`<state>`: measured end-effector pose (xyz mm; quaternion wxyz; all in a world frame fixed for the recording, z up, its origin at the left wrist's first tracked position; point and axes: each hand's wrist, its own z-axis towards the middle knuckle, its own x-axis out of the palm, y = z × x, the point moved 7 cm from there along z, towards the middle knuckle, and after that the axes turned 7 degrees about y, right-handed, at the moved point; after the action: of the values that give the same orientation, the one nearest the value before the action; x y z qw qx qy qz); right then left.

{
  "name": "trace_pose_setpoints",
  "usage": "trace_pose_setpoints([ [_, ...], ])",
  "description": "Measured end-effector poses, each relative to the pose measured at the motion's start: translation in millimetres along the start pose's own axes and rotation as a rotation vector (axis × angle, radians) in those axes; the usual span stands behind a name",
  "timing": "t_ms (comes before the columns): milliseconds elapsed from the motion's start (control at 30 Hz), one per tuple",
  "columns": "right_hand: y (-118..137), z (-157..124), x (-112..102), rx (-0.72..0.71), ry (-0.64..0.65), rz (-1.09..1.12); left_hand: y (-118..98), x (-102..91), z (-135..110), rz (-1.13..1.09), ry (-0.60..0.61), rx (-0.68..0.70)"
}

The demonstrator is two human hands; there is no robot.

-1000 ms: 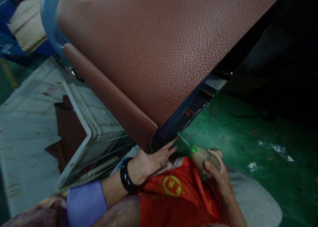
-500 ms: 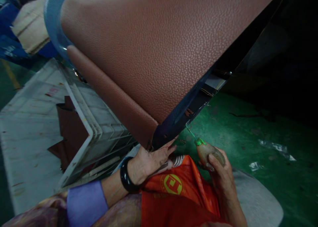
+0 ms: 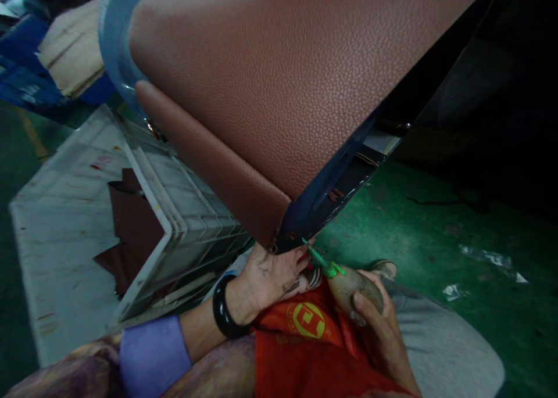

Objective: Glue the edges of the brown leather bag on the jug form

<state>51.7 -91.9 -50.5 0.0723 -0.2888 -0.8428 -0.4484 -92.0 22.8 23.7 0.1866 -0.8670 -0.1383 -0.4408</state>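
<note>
A large brown pebbled-leather piece with a dark inner side hangs in front of me, its folded lower corner pointing down toward my lap. My left hand, a black bangle on its wrist, lies palm up under that corner. Its fingers are loosely extended and partly hidden behind the edge. In my right hand is an awl with a rounded, worn handle and green wrapping at its neck. The thin shaft points up left, and its tip is at the dark inner edge near the corner. Whether it pierces the edge I cannot tell.
A grey-white plastic crate stands at left, with brown leather scraps on its pale side. Blue bins and a piece of cardboard are at upper left. Clear plastic bits lie on the green floor. A red apron covers my lap.
My right hand has moved left with the awl, bringing its tip from beside the leather to the dark edge near the corner. The view has shifted slightly.
</note>
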Motion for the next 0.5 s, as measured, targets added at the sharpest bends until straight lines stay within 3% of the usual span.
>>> trace_pose_setpoints([
  [300, 2.4, 7.9, -16.0, -0.022, -0.121, -0.036, -12.9, 9.0, -17.5, 0.047, -0.012, 0.154],
  [500, 6.5, 0.7, -2.9, -0.032, 0.023, -0.07, -5.3, 12.4, -16.1, 0.008, -0.076, 0.018],
])
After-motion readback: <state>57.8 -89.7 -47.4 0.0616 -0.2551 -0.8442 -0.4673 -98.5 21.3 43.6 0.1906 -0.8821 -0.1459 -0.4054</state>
